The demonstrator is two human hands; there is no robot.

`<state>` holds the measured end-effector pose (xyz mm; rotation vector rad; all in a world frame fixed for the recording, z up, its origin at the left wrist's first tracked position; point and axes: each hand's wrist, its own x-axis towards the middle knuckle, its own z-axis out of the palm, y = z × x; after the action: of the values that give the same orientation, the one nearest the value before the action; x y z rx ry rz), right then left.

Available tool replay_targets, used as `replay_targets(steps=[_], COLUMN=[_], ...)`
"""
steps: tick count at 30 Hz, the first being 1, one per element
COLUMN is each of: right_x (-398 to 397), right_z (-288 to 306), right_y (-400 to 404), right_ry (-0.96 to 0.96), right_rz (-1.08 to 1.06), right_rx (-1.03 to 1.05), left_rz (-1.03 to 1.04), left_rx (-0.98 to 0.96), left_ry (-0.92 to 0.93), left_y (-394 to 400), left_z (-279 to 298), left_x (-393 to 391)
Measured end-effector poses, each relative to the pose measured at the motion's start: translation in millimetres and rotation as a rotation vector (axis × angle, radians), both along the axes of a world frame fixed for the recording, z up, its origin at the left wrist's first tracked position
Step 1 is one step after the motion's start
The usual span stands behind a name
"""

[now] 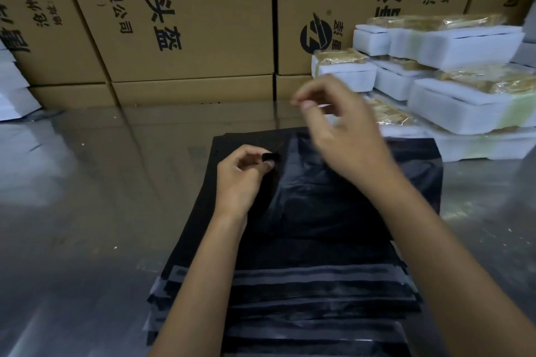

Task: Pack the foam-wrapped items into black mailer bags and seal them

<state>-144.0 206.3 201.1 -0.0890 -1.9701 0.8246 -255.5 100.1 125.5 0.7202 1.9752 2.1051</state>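
On the reflective metal counter (87, 197), seen from the head camera, a stack of black mailer bags (304, 284) is lying flat in the middle, its grey adhesive strips fanning out along the near edge. The left hand (240, 180) is resting on the top bag (333, 188), its fingers (268, 164) curling in and pinching a small fold of black plastic near the bag's far left corner. The right hand (339, 130) is hovering above the bag's far edge, thumb and forefinger pressing together on a thin, pale strip (322, 106) that is too blurred to identify; the other fingers are hanging loosely.

To the right, foam-wrapped items (452, 107) are sitting stacked in white blocks, some with crinkled clear film over tan contents, just beyond the bags' far right corner. Cardboard boxes (188, 23) with printed black characters are lining the back of the counter, and more white foam (13, 87) is showing at the left edge. The right forearm is crossing over the stack, hiding part of it.

The top bag is looking glossy and slightly wrinkled, catching dull highlights.
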Motion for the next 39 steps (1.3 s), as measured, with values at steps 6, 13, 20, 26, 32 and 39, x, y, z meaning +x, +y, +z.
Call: replay_targets(steps=[6,13,20,26,32,39], right_x=[-62.1,-50.7,-51.4,-48.4,-49.8,-58.7], right_z=[-25.8,-25.7,-28.6,-30.8,-29.9,-27.0], right_y=[-2.4,3.2,3.9,7.1,3.4,-2.0], right_ry=[-0.49,-0.574,-0.554,-0.487,-0.466,-0.362], right_rz=[0.18,0.391,0.418,0.496,0.459,0.302], right_rx=[-0.364,-0.399,-0.423,-0.46,-0.484,-0.446], left_rz=[-0.067,-0.016,0.155,0.193,0.157,0.031], left_rx=[0.151,0.114,-0.055,-0.141,-0.107,0.119], left_ry=[0.095,0.269,0.525,0.641,0.597,0.296], left_y=[-18.1,-27.3,-28.2,-25.9,-25.5,-22.1], left_z=[2.6,9.7,8.6,7.4,8.2,11.5], left_x=[-15.7,-24.5,-20.8,-17.9,-16.8,-18.7])
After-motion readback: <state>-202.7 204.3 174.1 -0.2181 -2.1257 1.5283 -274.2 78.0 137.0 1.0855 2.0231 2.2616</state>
